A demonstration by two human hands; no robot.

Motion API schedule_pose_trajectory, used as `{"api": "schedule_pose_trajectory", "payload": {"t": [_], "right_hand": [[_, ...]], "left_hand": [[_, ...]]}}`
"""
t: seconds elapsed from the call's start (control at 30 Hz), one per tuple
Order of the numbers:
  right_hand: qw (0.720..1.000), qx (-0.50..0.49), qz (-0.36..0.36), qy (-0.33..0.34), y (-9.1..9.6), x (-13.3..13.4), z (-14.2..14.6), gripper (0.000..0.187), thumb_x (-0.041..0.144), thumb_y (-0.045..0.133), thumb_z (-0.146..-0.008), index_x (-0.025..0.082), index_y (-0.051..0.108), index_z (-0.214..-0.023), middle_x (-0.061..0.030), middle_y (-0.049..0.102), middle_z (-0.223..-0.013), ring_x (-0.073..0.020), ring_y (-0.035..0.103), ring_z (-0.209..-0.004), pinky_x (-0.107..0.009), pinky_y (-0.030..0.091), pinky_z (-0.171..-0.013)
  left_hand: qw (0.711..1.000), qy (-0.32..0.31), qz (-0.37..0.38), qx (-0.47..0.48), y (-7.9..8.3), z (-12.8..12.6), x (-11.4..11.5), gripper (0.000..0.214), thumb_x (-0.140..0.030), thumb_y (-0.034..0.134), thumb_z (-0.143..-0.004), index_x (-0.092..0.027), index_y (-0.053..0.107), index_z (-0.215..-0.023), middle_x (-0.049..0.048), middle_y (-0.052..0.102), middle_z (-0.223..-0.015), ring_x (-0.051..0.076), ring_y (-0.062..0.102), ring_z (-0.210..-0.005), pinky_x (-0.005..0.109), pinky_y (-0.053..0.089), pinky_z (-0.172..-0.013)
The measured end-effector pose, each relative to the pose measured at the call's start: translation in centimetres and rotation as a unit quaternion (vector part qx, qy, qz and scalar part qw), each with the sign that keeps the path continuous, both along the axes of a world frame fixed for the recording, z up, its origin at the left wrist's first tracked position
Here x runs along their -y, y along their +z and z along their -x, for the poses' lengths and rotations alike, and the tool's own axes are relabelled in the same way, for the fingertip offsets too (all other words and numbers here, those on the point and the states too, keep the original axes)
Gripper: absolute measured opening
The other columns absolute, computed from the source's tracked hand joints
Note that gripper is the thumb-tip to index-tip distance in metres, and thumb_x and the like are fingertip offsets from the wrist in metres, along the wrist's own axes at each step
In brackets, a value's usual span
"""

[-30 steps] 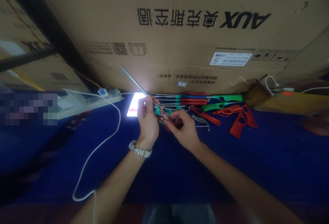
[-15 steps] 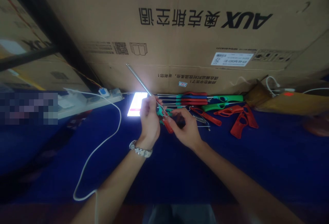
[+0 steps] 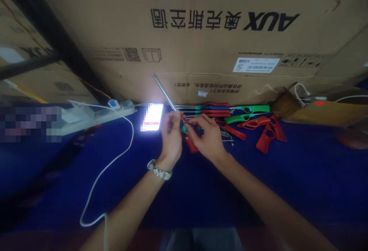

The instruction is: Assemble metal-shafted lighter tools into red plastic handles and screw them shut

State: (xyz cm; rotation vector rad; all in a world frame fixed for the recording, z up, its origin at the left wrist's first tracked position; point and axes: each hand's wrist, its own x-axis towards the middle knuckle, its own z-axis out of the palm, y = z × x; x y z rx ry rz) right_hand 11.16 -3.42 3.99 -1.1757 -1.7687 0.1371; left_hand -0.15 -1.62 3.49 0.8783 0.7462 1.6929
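Note:
Closed round a gas lighter is my left hand [image 3: 171, 136], with the lighter's long metal tube [image 3: 164, 91] pointing up and left. A red handle piece [image 3: 190, 144] and a bit of teal show below the fingers. My right hand [image 3: 208, 137] pinches at the lighter's body with thumb and fingertips; the small parts there are mostly hidden. Just beyond lie several lighters with red and blue handles [image 3: 215, 109]. Right of them are a green lighter handle [image 3: 237, 118] and loose red handle shells [image 3: 266, 139].
A lit phone [image 3: 152, 116] stands left of my hands. Its neighbours are a power strip [image 3: 100, 109] and a white cable [image 3: 109, 162] over the blue tabletop [image 3: 201, 193]. Behind rises a large cardboard box [image 3: 201, 47]; a brown carton [image 3: 324, 111] sits at right.
The lighter's tube has swung slightly right and steeper as my left hand moved right. My right fingers have drawn closer together at its body. The view has shifted a little.

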Motion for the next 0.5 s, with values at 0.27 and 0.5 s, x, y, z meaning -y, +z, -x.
{"api": "schedule_pose_trajectory", "payload": {"t": [0.27,0.5], "right_hand": [[0.998,-0.049,0.027,0.02,-0.15,0.19,0.03,0.002,0.024,0.065,-0.088,0.023,0.067,-0.09,-0.0016,0.069,-0.086,-0.0179,0.065,-0.076,-0.033,0.049,-0.074],[0.979,-0.159,0.102,0.073,-0.75,-0.47,-0.19,0.011,0.03,0.068,-0.087,0.02,0.072,-0.089,-0.0024,0.074,-0.087,-0.0166,0.066,-0.076,-0.03,0.051,-0.071]], "left_hand": [[1.0,-0.003,0.001,-0.004,-0.21,-0.02,-0.03,0.018,-0.035,0.072,-0.087,-0.02,0.064,-0.08,0.0003,0.061,-0.085,0.01,0.056,-0.077,0.022,0.048,-0.07],[1.0,0.0,-0.005,0.0,-0.19,-0.11,0.01,0.019,-0.034,0.073,-0.086,-0.019,0.064,-0.078,0.0002,0.061,-0.082,0.011,0.057,-0.078,0.023,0.047,-0.074]]}}
